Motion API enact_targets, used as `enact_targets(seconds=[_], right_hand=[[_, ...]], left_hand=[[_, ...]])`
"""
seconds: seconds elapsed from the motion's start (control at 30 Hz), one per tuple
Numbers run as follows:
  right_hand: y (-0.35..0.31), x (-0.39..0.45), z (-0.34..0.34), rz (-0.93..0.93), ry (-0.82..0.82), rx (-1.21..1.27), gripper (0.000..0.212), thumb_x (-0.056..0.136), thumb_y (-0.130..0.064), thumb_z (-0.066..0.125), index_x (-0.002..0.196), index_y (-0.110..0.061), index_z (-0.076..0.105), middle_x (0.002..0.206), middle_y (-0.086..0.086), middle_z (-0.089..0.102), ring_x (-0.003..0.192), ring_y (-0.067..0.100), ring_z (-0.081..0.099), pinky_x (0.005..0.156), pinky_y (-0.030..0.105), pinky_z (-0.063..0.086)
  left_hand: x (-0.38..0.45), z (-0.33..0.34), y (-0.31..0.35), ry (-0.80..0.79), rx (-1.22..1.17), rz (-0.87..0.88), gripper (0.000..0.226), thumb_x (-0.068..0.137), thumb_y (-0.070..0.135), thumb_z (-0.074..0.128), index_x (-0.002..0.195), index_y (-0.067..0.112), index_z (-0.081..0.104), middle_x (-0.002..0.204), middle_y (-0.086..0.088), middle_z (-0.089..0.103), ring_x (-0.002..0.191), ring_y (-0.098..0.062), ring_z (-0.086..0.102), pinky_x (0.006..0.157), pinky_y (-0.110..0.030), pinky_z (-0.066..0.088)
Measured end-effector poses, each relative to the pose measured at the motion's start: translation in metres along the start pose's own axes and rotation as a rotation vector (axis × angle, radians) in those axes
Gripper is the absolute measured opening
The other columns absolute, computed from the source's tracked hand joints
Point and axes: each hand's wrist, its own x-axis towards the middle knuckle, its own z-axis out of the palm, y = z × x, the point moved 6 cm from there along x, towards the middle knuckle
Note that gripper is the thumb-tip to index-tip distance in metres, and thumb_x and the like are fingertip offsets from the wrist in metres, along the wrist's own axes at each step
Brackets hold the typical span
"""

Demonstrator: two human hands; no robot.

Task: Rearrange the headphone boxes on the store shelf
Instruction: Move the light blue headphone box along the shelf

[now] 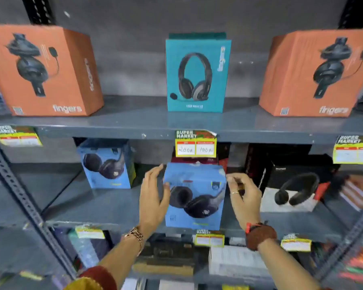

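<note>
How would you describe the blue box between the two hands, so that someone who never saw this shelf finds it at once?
Start at the grey metal shelf under the handwritten yellow price tag. At its front edge stands the light blue headphone box, between the left hand and the right hand. The similar blue box sits farther left and back, untouched.

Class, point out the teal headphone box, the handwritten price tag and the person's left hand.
teal headphone box (198,76): head view, front face.
handwritten price tag (195,145): head view, tag's middle.
left hand (153,197): head view, back of hand.
</note>
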Motion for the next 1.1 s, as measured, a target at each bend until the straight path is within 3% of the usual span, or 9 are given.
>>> enact_targets(seconds=[0.07, 0.13, 0.27, 0.4, 0.5, 0.57, 0.77, 0.97, 1.1], right_hand=[[0.026, -0.003, 0.016, 0.117, -0.057, -0.014, 0.01, 0.087, -0.022, 0.059, 0.097, -0.023, 0.063, 0.101, 0.005, 0.062, 0.086, -0.002, 0.059, 0.075, 0.016, 0.048], [0.053, -0.012, 0.034, 0.309, -0.16, 0.003, 0.035, 0.085, -0.025, 0.065, 0.118, -0.016, 0.057, 0.119, 0.002, 0.057, 0.104, 0.01, 0.058, 0.092, 0.031, 0.049], [0.076, -0.023, 0.055, 0.534, -0.284, 0.032, 0.071, 0.082, -0.036, 0.068, 0.142, -0.016, 0.036, 0.128, -0.009, 0.052, 0.12, 0.011, 0.048, 0.104, 0.028, 0.037], [0.095, -0.037, 0.064, 0.609, -0.352, 0.014, 0.06, 0.08, -0.045, 0.066, 0.132, -0.018, 0.051, 0.124, -0.005, 0.064, 0.117, 0.015, 0.057, 0.099, 0.028, 0.043], [0.101, -0.034, 0.056, 0.59, -0.338, -0.027, 0.054, 0.073, -0.055, 0.066, 0.117, -0.024, 0.063, 0.111, -0.006, 0.072, 0.108, 0.016, 0.064, 0.097, 0.038, 0.05], [0.098, -0.028, 0.047, 0.563, -0.331, -0.092, 0.052, 0.07, -0.063, 0.063, 0.108, -0.027, 0.068, 0.102, -0.008, 0.075, 0.1, 0.014, 0.067, 0.09, 0.037, 0.053], [0.066, -0.018, 0.031, 0.486, -0.261, -0.2, 0.043, 0.07, -0.059, 0.067, 0.059, -0.018, 0.061, 0.042, -0.013, 0.056, 0.046, 0.008, 0.047, 0.047, 0.024, 0.034], [0.027, -0.03, 0.085, 0.44, -0.301, -0.142, 0.038, 0.069, -0.056, 0.071, 0.054, -0.025, 0.053, 0.045, -0.01, 0.056, 0.046, 0.004, 0.049, 0.047, 0.017, 0.034], [0.0, -0.047, 0.163, 0.442, -0.41, -0.071, 0.038, 0.069, -0.055, 0.07, 0.084, -0.021, 0.068, 0.073, -0.01, 0.07, 0.069, 0.005, 0.062, 0.066, 0.025, 0.05]], left_hand=[[-0.004, 0.012, -0.021, -0.037, -0.008, -0.116, 0.052, 0.092, 0.033, 0.05, 0.139, 0.02, 0.033, 0.142, 0.002, 0.039, 0.129, -0.01, 0.04, 0.107, -0.032, 0.038], [-0.014, 0.028, -0.049, -0.154, -0.073, -0.324, 0.069, 0.088, 0.043, 0.055, 0.145, 0.022, 0.023, 0.151, 0.005, 0.029, 0.136, -0.007, 0.032, 0.107, -0.026, 0.034], [-0.025, 0.056, -0.09, -0.332, -0.216, -0.62, 0.083, 0.078, 0.049, 0.065, 0.146, 0.021, 0.026, 0.15, 0.003, 0.041, 0.137, -0.016, 0.039, 0.113, -0.04, 0.035], [-0.026, 0.063, -0.097, -0.328, -0.185, -0.581, 0.048, 0.082, 0.036, 0.067, 0.126, 0.024, 0.054, 0.109, 0.007, 0.069, 0.104, -0.009, 0.065, 0.088, -0.033, 0.054], [-0.025, 0.059, -0.089, -0.291, -0.173, -0.536, 0.038, 0.08, 0.034, 0.07, 0.116, 0.025, 0.062, 0.091, 0.013, 0.07, 0.081, 0.013, 0.064, 0.067, -0.009, 0.05], [-0.024, 0.052, -0.084, -0.28, -0.098, -0.523, 0.028, 0.078, 0.039, 0.07, 0.103, 0.029, 0.066, 0.076, 0.017, 0.069, 0.068, 0.013, 0.063, 0.056, -0.01, 0.046], [-0.026, 0.029, -0.089, -0.288, -0.119, -0.558, 0.039, 0.062, 0.066, 0.067, 0.088, 0.037, 0.069, 0.082, 0.007, 0.077, 0.073, -0.012, 0.073, 0.067, -0.046, 0.06], [-0.02, -0.031, -0.115, -0.251, -0.1, -0.568, 0.014, 0.07, 0.054, 0.07, 0.079, 0.044, 0.068, 0.082, 0.008, 0.077, 0.074, -0.01, 0.073, 0.068, -0.047, 0.06], [-0.01, -0.094, -0.16, -0.211, -0.106, -0.605, 0.016, 0.066, 0.054, 0.072, 0.08, 0.045, 0.068, 0.082, 0.013, 0.077, 0.078, -0.01, 0.073, 0.072, -0.047, 0.059]])
